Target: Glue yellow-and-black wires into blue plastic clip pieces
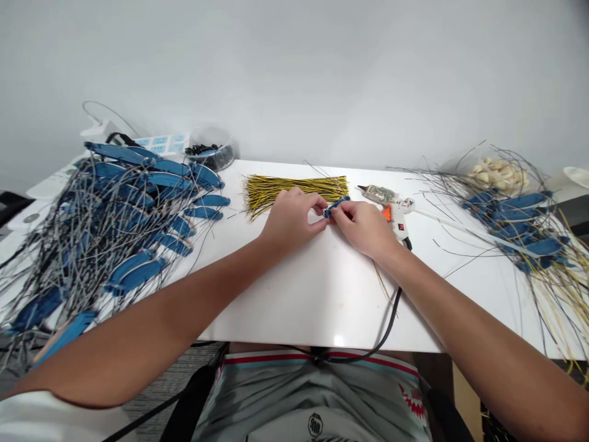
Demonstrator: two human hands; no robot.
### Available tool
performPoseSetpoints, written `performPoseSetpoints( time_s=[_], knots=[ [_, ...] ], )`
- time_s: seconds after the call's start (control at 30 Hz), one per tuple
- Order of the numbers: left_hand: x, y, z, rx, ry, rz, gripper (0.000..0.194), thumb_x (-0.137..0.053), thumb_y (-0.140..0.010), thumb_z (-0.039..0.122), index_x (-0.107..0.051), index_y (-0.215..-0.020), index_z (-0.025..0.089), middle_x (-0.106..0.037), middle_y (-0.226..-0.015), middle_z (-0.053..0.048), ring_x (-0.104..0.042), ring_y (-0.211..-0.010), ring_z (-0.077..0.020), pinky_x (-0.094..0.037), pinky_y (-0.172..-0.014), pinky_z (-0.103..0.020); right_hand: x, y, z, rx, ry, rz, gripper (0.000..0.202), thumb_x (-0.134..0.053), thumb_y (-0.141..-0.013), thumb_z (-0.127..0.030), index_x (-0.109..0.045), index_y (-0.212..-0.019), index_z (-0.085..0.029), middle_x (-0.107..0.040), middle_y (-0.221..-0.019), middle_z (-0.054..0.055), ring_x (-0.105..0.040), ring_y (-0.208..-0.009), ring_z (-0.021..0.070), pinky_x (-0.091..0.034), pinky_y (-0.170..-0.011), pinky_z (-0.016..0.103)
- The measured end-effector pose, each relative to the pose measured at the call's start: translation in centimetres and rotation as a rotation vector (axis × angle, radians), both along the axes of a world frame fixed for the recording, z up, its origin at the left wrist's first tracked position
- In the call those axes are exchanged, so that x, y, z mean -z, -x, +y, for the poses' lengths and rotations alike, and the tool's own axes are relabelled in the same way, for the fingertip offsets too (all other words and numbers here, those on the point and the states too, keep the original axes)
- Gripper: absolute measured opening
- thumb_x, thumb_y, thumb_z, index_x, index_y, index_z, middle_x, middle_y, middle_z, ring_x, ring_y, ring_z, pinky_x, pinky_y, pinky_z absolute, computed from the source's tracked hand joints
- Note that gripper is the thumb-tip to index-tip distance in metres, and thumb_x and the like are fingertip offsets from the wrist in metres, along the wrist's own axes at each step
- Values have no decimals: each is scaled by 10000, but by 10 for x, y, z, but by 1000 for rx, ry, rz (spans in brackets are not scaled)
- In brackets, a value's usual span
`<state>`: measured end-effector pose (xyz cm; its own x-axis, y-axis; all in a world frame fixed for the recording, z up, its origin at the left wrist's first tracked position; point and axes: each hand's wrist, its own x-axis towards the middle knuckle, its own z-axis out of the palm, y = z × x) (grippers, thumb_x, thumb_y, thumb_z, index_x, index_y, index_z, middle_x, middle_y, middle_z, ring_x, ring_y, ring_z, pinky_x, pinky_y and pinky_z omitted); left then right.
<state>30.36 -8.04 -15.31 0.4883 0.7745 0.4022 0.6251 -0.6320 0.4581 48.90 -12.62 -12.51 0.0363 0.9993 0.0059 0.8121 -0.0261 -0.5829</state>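
Observation:
A small blue curved piece point(338, 205) is held just above the white table, in front of a bundle of yellow-and-black wires point(294, 187). My right hand point(363, 226) pinches it between thumb and fingers. At its left end, the curled thumb and forefinger of my left hand point(294, 218) close on the piece; the exact contact is too small to make out. Thin yellowish wires point(381, 279) hang below my right hand. Just beyond that hand lies a hot glue gun point(399, 224) with an orange trigger, its nozzle pointing left.
Many blue pieces with dark wires point(133, 196) are heaped on the left. More blue pieces with wires point(519, 227) lie at right, by a bag of cream-coloured parts point(499, 175). A clear tub point(221, 153) holds black parts. The glue gun's black cable point(391, 319) crosses the table's front edge.

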Motion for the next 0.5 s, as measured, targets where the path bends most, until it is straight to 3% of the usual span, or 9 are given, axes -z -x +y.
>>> performPoseSetpoints(
  time_s=[0.5],
  knots=[
    [3,1,3,-35,-8,7,229,-708,-963,418,-810,-1096,262,-815,-1057,1,-636,-1055,-261,-421,-981,-435,0,1,1,-3,0,-61,297,-561,-977,-339,-610,-709,-220,-608,-636,-20,-509,-627,160,-263,-593,329]
  ],
)
